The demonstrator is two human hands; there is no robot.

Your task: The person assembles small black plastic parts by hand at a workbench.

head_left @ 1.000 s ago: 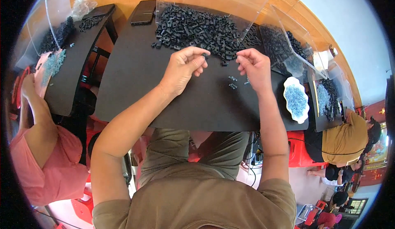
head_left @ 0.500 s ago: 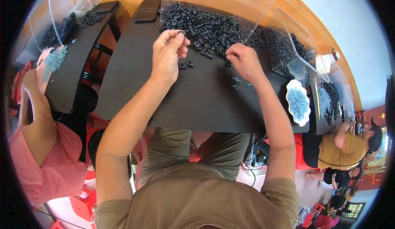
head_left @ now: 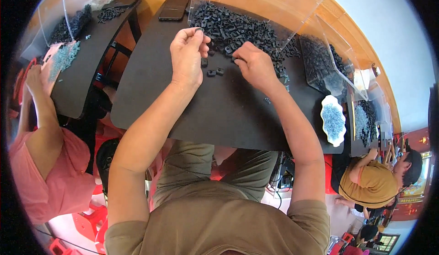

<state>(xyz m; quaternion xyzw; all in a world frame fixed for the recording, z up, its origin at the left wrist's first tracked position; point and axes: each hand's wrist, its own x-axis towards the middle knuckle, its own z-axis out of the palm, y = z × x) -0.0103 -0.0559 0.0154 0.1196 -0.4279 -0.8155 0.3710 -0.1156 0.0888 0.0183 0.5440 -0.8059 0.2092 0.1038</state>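
Note:
My left hand (head_left: 188,56) is closed, pinching a small black plastic part (head_left: 199,29) between thumb and forefinger, just in front of a heap of such parts (head_left: 238,26). To its right, my right hand (head_left: 257,67) is closed too, its fingertips together low over the table; a small dark piece (head_left: 234,59) shows at their tips, its kind unclear. Between and below the hands lie a few loose black parts (head_left: 211,73). Beside my right wrist several small metal springs (head_left: 286,78) rest on the dark table (head_left: 219,117).
A white scalloped dish (head_left: 333,121) of small metal pieces stands at the right. Clear plastic bins (head_left: 320,62) line the back, and a dark phone (head_left: 175,8) lies at the back left. Co-workers in a pink shirt (head_left: 55,177) and a mustard shirt (head_left: 375,181) sit either side.
My right hand has moved left from beside the springs, toward my left hand. Another loose black part shows by the left hand, which stays pinched. The whole view has shifted slightly.

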